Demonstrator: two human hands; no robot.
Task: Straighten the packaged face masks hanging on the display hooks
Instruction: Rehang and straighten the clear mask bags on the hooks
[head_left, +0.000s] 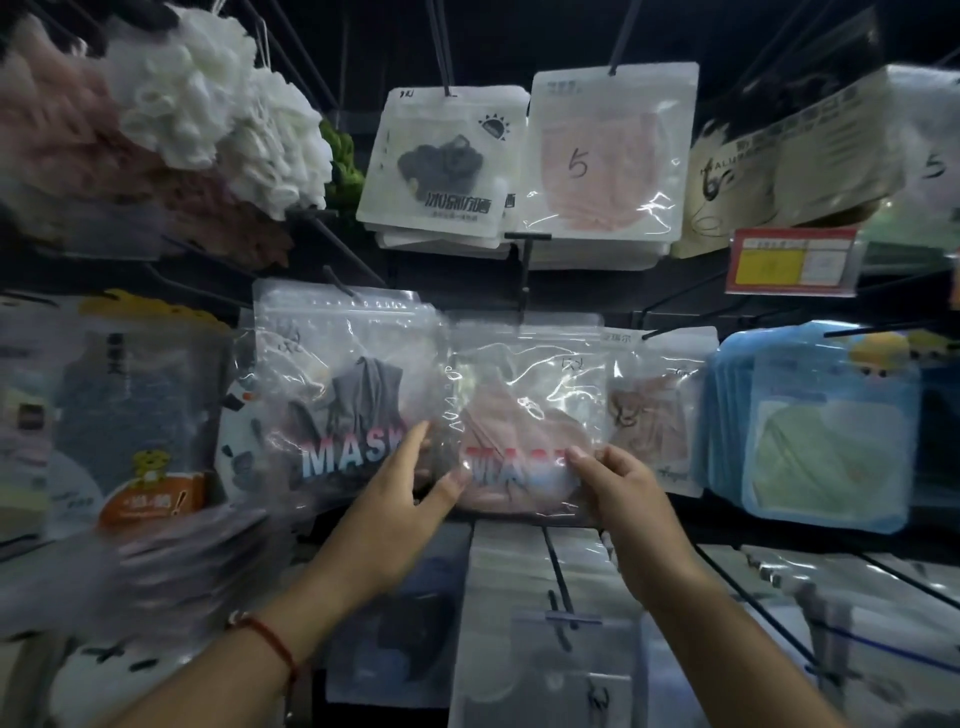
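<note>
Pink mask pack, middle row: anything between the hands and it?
Nothing visible. Both hands are already on the pink mask pack: the left hand holds its lower left edge with thumb in front, the right hand pinches its lower right. The grey mask pack hangs beside it at left, overlapping that edge.

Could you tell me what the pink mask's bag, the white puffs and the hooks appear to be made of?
Pink mask's bag: thin clear glossy plastic film, judging by its creases and bright glare streaks.
White puffs: likely gathered nylon mesh, matte, with ruffled folds, though the weave is too blurred to confirm.
Hooks: thin dark rods, probably coated metal wire; the finish is hard to judge in this light.
</note>
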